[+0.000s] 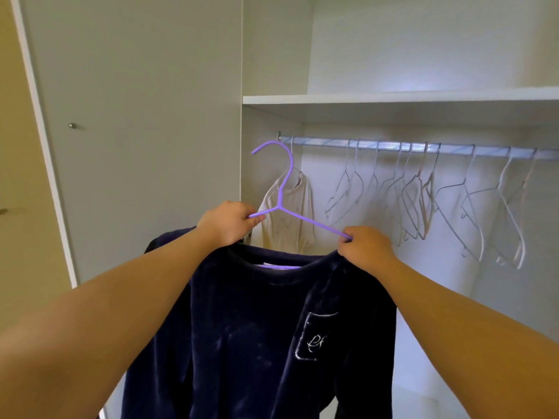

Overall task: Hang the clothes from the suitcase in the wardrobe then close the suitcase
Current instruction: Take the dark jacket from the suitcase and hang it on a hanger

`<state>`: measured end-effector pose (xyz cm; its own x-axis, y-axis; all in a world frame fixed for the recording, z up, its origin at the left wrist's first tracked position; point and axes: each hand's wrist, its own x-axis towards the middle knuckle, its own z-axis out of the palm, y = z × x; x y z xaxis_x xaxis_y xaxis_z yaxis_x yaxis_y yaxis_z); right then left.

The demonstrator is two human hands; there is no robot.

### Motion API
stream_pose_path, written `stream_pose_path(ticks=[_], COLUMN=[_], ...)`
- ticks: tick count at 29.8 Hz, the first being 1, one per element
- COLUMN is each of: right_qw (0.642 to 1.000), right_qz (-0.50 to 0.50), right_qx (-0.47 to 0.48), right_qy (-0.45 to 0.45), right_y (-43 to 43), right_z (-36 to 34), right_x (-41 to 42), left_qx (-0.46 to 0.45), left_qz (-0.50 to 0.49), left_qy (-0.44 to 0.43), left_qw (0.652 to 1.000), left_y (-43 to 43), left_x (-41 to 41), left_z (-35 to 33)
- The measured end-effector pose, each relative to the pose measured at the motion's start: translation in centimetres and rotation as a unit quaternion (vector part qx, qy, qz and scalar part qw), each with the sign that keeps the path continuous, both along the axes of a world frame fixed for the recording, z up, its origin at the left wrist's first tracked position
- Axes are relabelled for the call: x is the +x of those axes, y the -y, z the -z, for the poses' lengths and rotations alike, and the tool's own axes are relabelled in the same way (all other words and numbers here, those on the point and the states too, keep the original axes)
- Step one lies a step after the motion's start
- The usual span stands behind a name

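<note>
Two bare hands hold one garment up in front of an open wardrobe.

Far left: a cream wall (12,146), then the pale grey wardrobe door (136,116), swung open, carrying a small metal knob (72,126).

Left of centre: the left hand (230,222) has its fingers curled round the left arm of a purple hanger (282,189), gripping it firmly. The hanger is tilted, left arm higher. Its hook stands beside the left end of the rail (423,147) and is not over it.

Centre: a navy velvet top (257,328) hangs from the hanger, held in the air in front of the wardrobe opening. The hanger's lower bar shows inside the neckline. A chest pocket (314,337) with pale stitched edging and an embroidered monogram sits on the side nearer the right hand. Behind the hanger, a beige garment (290,213) hangs at the rail's left end, against the inner wall.

Right of centre: the right hand (364,247) pinches the right end of the hanger arm together with the top's shoulder, fingers closed.

Right: the metal rail runs across the compartment, carrying a row of empty wire hangers (423,201), bunched near the middle and more spread further right. A white shelf (393,98) lies directly above the rail. The wardrobe interior is white.
</note>
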<state>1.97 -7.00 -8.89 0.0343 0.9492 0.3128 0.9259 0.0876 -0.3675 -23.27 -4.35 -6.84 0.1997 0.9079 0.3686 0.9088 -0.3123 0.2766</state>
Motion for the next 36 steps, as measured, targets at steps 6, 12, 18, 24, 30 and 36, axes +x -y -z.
stream_pose_path(ticks=[6, 12, 18, 24, 30, 36], right_qw=[0.979, 0.974, 0.896, 0.735, 0.679, 0.608], right_qz=[-0.132, -0.069, 0.021, -0.034, -0.1, -0.126], right_qx=[-0.066, -0.137, -0.276, -0.313, -0.28, -0.234], right_qy=[-0.141, -0.169, -0.348, -0.6, -0.671, -0.748], right_y=[0.6, 0.9, 0.3, -1.1, -2.9, -5.6], right_z=[-1.5, -1.0, -0.5, -0.9, -0.8, -0.7], right_x=[-1.6, 0.2, 1.5, -0.6, -2.9, -4.1], left_qx=[-0.013, -0.037, -0.037, -0.07, -0.064, -0.052], left_qz=[0.049, 0.109, 0.051, -0.006, -0.038, -0.07], left_qy=[0.029, 0.086, 0.111, 0.126, 0.197, 0.19], left_qw=[0.998, 0.99, 0.992, 0.99, 0.978, 0.978], left_y=[0.0, -0.7, -1.0, -1.5, -2.7, -4.5], left_x=[2.2, 2.4, 3.2, 4.3, 5.9, 6.7], left_z=[0.9, 1.5, 2.1, 2.2, 0.6, -0.8])
